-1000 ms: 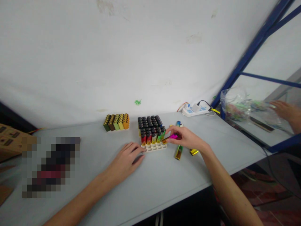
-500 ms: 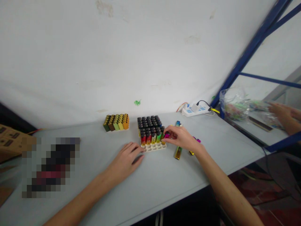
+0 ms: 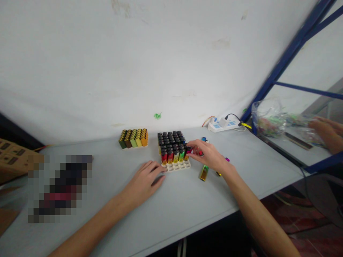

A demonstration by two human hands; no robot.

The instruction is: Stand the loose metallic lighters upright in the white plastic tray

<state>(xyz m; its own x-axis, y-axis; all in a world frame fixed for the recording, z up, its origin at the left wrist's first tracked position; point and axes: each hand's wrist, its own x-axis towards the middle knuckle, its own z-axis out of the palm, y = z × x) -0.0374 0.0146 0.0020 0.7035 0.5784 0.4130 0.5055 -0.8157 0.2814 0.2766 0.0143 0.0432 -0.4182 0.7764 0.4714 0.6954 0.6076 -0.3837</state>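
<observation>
A white slotted tray (image 3: 175, 166) holds several rows of upright lighters (image 3: 171, 142) with black tops. Red, yellow and green bodies show in its front row, and slots before that row are bare. My left hand (image 3: 148, 178) lies on the table, thumb apart, its fingertips touching the tray's front left corner. At the row's right end, thumb and fingers of my right hand (image 3: 207, 155) pinch a magenta and gold lighter (image 3: 188, 151), which stands upright. Beside that hand lie loose lighters, one green and gold (image 3: 204, 173); others are partly hidden behind the hand and wrist.
Another block of green, brown, yellow and orange lighters (image 3: 134, 138) stands by the wall. A power strip (image 3: 224, 124) with cords is at the back right, near a blue metal frame (image 3: 281, 64). Past it are plastic bags (image 3: 269, 119) and another person's hand. A cardboard box (image 3: 18, 155) is left.
The magenta lighter has gone from tilted to upright at the end of the front row, still between my right fingers. My left hand stays at the tray corner.
</observation>
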